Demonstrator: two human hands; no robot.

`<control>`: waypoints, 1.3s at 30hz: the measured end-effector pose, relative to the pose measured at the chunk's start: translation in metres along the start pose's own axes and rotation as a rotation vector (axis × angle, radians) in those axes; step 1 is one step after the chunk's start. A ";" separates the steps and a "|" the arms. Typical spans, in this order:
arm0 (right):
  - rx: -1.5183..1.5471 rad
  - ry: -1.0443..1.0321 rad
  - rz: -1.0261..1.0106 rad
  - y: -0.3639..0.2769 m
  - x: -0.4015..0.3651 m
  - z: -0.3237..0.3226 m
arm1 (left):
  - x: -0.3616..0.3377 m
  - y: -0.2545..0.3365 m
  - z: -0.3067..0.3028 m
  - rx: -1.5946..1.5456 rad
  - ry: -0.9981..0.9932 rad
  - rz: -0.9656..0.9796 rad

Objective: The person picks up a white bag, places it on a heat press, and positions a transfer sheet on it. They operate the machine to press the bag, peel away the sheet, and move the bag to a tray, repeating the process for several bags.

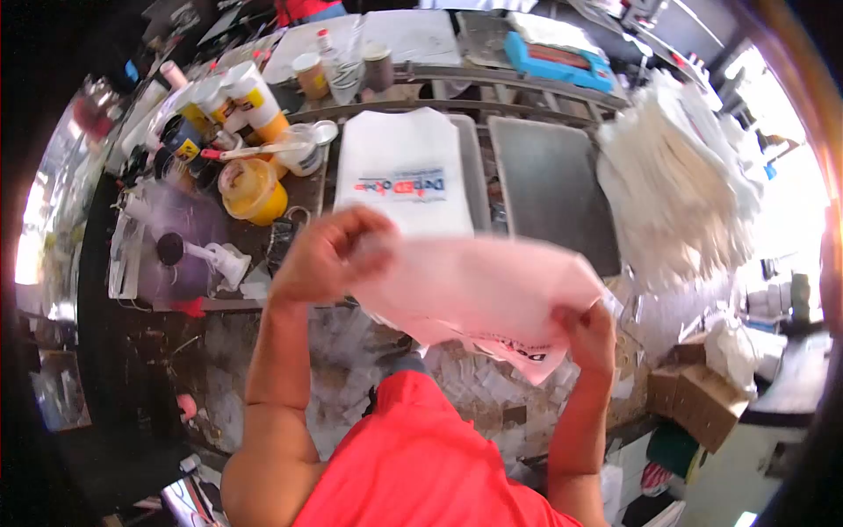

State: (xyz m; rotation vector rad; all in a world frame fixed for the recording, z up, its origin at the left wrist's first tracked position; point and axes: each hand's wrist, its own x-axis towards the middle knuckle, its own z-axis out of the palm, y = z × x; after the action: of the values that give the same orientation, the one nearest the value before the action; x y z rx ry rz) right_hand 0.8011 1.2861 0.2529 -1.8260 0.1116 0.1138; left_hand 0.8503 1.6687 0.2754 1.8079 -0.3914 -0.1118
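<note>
Both of my hands hold up a thin, pale printed cloth [474,281], tinted pink by my red shirt. My left hand [329,255], smeared by motion, has its fingers curled at the cloth's left end. At the lower right, my right hand [587,334] pinches the edge between thumb and fingers. Blue and red lettering shows on the sagging lower part. Just beyond lies a white cloth piece [399,149] with a blue and red print, flat on a board. A bare grey board [558,189] is to its right.
Paint tubs, among them a yellow-stained bucket [255,189], crowd the left, with a red-handled brush [241,152] across them. A thick stack of white cloths [676,176] hangs at the right. A blue tray [558,63] sits behind. Scraps litter the floor near a cardboard box [698,400].
</note>
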 end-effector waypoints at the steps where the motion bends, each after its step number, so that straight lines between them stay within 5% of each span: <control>1: -0.105 0.004 0.008 -0.024 0.035 0.017 | 0.014 -0.020 -0.019 -0.157 0.242 0.076; 2: -0.013 0.013 -0.077 -0.041 0.071 0.038 | 0.027 -0.033 -0.031 -0.156 0.256 0.063; 4: 0.102 0.015 -0.129 -0.055 0.145 0.075 | 0.052 -0.056 -0.045 -0.881 0.543 0.143; 8: 0.212 -0.007 0.000 -0.039 0.281 0.135 | 0.026 -0.160 -0.048 -0.853 0.394 -0.053; 10: 0.237 -0.056 0.076 -0.023 0.333 0.164 | 0.020 -0.189 -0.038 -0.572 0.503 -0.455; 13: 0.150 -0.083 0.147 0.053 0.415 0.194 | 0.017 -0.219 -0.034 -0.495 0.513 -0.599; 15: 0.066 -0.086 0.220 0.089 0.427 0.203 | 0.014 -0.240 -0.028 -0.438 0.566 -0.643; 17: -0.013 -0.085 0.298 0.103 0.423 0.212 | 0.014 -0.249 -0.031 0.009 0.637 -0.600; 19: -0.071 -0.106 0.415 0.118 0.411 0.211 | 0.014 -0.251 -0.034 0.029 0.648 -0.643; 22: -0.138 -0.080 0.325 0.138 0.409 0.206 | 0.017 -0.246 -0.032 0.075 0.644 -0.675; 27: -0.167 0.046 0.222 0.151 0.386 0.175 | 0.030 -0.224 -0.021 0.297 0.683 -0.553; 29: -0.248 0.112 0.149 0.168 0.358 0.140 | 0.047 -0.181 -0.008 0.732 0.611 -0.285; 30: -0.281 0.132 0.277 0.172 0.337 0.117 | 0.057 -0.167 0.004 0.541 0.526 -0.333; 32: -0.394 0.254 0.129 0.202 0.271 0.071 | 0.080 -0.152 0.047 0.437 0.324 -0.167; 34: -0.457 0.309 0.356 0.223 0.193 0.020 | 0.101 -0.148 0.102 0.501 0.072 0.055; 37: -0.468 0.640 0.465 0.338 0.041 -0.067 | 0.119 -0.135 0.176 0.504 -0.274 0.285; 39: -0.538 0.539 0.706 0.372 -0.100 -0.107 | 0.120 -0.102 0.229 0.491 -0.413 0.321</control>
State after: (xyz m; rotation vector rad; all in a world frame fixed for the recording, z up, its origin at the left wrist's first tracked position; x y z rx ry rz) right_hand 0.6534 1.0896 -0.0624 -2.2313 1.2038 0.1515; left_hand 0.9198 1.4417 0.1305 2.1729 -1.0722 -0.1754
